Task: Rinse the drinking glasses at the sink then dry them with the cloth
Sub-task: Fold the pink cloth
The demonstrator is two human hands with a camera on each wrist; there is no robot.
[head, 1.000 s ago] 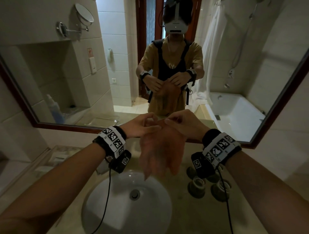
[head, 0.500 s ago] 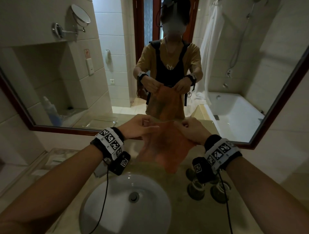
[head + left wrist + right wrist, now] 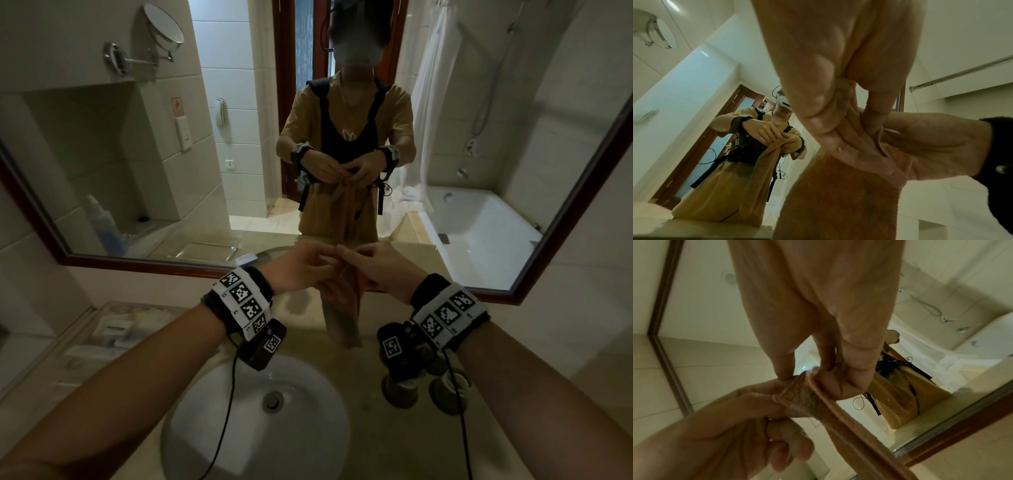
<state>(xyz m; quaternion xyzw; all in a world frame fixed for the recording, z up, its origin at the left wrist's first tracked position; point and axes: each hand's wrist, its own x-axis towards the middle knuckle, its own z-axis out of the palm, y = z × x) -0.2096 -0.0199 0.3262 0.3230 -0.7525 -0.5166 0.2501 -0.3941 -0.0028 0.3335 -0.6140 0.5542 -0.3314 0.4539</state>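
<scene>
An orange cloth (image 3: 342, 308) hangs folded in a narrow strip above the counter, behind the sink (image 3: 257, 425). My left hand (image 3: 308, 270) and right hand (image 3: 373, 267) meet at its top edge and both pinch it there. The wrist views show the folded cloth (image 3: 840, 199) hanging below my left hand's fingers (image 3: 818, 104), and the cloth's hem (image 3: 807, 394) pinched by my right hand (image 3: 838, 356). Several drinking glasses (image 3: 400, 387) stand upside down on the counter to the right of the sink, partly hidden by my right wrist camera.
A large framed mirror (image 3: 445, 284) runs along the wall behind the counter. A tray of toiletries (image 3: 102, 335) sits at the left end of the counter. The sink basin has a metal drain (image 3: 273, 401) in its middle.
The cloth was spread wide between my hands half a second ago. My hands have come together and it now hangs doubled in a narrow strip.
</scene>
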